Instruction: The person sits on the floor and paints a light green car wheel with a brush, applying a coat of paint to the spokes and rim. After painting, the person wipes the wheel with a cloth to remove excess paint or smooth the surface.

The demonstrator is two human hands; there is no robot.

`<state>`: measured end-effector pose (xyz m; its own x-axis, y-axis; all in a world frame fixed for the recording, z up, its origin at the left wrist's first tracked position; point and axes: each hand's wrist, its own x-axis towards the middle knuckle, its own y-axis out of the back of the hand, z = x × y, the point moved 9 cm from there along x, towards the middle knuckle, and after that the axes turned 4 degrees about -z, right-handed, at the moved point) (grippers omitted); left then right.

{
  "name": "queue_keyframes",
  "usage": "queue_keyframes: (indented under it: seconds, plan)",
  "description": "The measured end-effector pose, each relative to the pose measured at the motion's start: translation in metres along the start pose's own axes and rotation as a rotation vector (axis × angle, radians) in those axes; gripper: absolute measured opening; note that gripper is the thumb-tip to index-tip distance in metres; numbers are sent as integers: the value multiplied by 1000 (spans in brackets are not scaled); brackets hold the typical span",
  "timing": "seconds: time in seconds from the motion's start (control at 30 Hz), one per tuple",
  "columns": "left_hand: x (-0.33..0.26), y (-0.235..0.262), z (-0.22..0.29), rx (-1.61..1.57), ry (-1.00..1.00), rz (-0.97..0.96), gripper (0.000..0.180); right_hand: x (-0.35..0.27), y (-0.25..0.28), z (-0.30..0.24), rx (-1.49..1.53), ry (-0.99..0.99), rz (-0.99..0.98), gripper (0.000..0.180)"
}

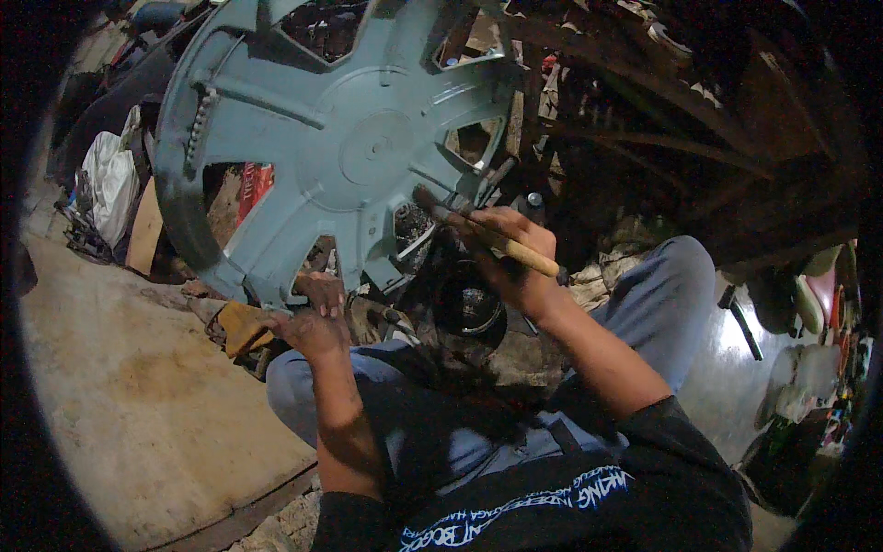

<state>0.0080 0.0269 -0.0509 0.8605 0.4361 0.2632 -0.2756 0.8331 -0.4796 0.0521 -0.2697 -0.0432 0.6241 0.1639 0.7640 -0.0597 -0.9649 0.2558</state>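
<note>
A large blue-grey wheel-shaped part (267,101), with broad spokes, cut-out openings and a round hub, is propped up in front of me. My left hand (317,322) is closed around its lower rim, thumb side partly hidden. My right hand (515,244) grips a brush with a pale wooden handle (532,258). The dark bristles (429,201) point left and reach a lower right spoke; whether they touch it I cannot tell. Below the brush, between my knees, stands a dark round pot (469,304) with a shiny inner edge.
A wooden board (138,377) covers the floor at left, and a yellow-brown cloth or glove (244,328) lies beside my left hand. A white bag (112,175) sits at far left. Dark beams (662,138) and clutter fill the right back. Several sandals (814,299) lie at far right.
</note>
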Motion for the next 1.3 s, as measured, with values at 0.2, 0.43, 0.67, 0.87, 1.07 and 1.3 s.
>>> queue_keyframes:
  seconds: [0.2,0.43,0.67,0.87,1.07,1.3]
  plan:
    - [-8,11,7,55,-5,189,74,2,4,8,-105,-147,-115,18]
    - [-16,12,2,-31,38,392,71,29,-20,-20,-168,-17,-103,25]
    - [-4,26,0,41,-51,199,59,23,-6,-1,-166,-76,-43,23]
    - [-3,-8,14,4,-45,98,52,9,-53,-46,191,-150,-404,44]
    - [-8,-12,10,-105,23,72,51,33,-16,-34,-14,-206,-188,39]
    - [-13,-23,13,116,7,224,55,3,-53,-42,117,-101,-259,29]
